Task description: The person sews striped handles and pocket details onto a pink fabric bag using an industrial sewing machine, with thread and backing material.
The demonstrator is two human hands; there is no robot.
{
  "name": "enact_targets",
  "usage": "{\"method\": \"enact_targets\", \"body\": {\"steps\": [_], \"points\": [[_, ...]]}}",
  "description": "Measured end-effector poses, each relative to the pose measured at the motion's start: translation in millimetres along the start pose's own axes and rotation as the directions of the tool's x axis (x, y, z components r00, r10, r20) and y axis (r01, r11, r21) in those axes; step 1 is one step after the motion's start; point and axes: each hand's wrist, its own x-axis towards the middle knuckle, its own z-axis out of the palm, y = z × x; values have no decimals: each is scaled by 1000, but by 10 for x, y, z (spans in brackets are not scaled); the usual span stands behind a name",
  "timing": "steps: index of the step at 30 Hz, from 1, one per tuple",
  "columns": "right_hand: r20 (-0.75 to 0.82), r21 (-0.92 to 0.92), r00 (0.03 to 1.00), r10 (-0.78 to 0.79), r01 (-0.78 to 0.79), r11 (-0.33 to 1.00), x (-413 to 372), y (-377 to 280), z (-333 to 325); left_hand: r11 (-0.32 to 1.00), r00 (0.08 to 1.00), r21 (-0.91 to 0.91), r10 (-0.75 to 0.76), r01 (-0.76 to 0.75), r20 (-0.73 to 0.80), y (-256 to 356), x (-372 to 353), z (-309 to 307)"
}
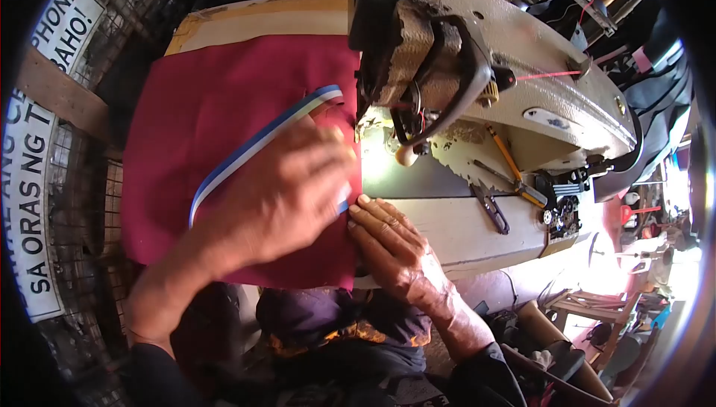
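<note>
The maroon cloth lies just left of the sewing machine, with a blue-and-white ribbon running across it toward the needle end. The left hand presses flat on both and grips nothing. The right hand lies unclenched in front of the machine, fingertips on the cloth edge. Uneven pressure could skew the ribbon, and the fingers are close to the needle.

The left hand and the right hand are bare, and the forearms behind them are uncovered up to dark sleeves: the left sleeve looks near black, and the right sleeve is equally dark and bunched in folds. Between the arms shows a creased navy or purplish garment with what seems to be an orange-and-yellow print, too distorted to read.
</note>
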Motion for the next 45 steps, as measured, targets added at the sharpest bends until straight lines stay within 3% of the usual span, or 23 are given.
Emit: {"method": "enact_targets", "body": {"steps": [1, 3, 6, 9, 13, 17, 18, 25, 32, 45], "points": [[10, 4, 1000, -2, 2, 1000, -5, -1, 0, 994, 993, -24, 110, -109, 41, 111, -84, 51], [-23, -3, 999, -25, 25, 1000, -26, 28, 31, 987, 988, 96, 122, -132, 99, 338, -294, 135], [-87, 17, 996, -29, 31, 999, -14, 48, 44, 998, 998, -1, 67, -67, -15, 553, -600, 110], [-107, -16, 993, -42, 41, 999, 59, 76, 47, 999, 999, 12, -33, 33, -40, 669, -781, 130], [-103, 101, 993, -63, 73, 992, 277, 117, -4, 992, 953, 4, -122, 129, -278, 497, -785, 212], [-131, 217, 991, -8, 37, 975, 405, 109, 10, 961, 905, -237, -223, 142, -362, 451, -712, 155], [-130, 236, 991, 9, 22, 971, 422, 110, 10, 966, 895, -223, -213, 132, -392, 445, -678, 133], [-219, 394, 972, 86, 7, 919, 468, 27, 47, 942, 865, -295, -276, 159, -419, 492, -682, 13], [-303, 418, 953, -16, 148, 896, 451, -48, 77, 966, 870, -254, -159, 41, -467, 532, -784, 5], [-353, 424, 933, -71, 227, 877, 382, -127, 43, 951, 897, -306, -165, 35, -411, 618, -829, 91]]}}
